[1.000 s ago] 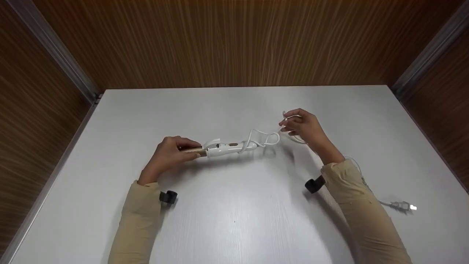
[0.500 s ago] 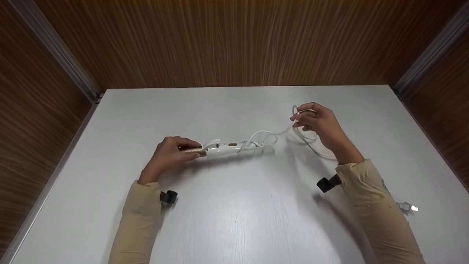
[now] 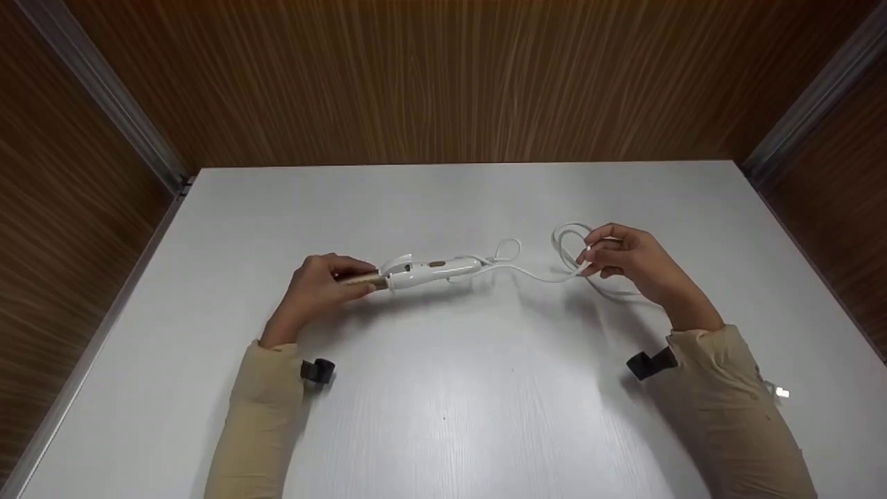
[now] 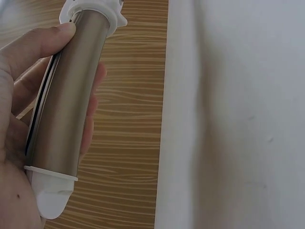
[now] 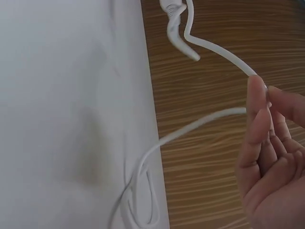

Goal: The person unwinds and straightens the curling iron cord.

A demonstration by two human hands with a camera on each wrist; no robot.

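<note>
While the left hand (image 3: 315, 291) wraps its fingers and thumb around the gold barrel of the curling iron (image 3: 423, 272), the tool is held level just above the white surface (image 3: 443, 402), barrel toward the person's left and white handle toward the middle. The left wrist view shows that grip closely: the thumb lies along the top of the metal barrel (image 4: 66, 95), the other fingers curl under it, and the white tip pokes out by the palm. From the handle's end the white cord (image 3: 533, 272) makes one small loop close to the handle, then sags across to the right hand (image 3: 627, 260), which pinches it between thumb and fingertips with a wider loop standing up just beyond the knuckles. In the right wrist view the cord (image 5: 209, 47) enters that pinch from above and another strand leaves below it, trailing down onto the surface in loose curves. Beyond the hand the cord runs under the right sleeve toward the plug (image 3: 781, 393), which lies on the surface near the right edge. Judging by this, the winding is barely begun: no turns sit around the handle, and nearly the whole cord remains loose.
</note>
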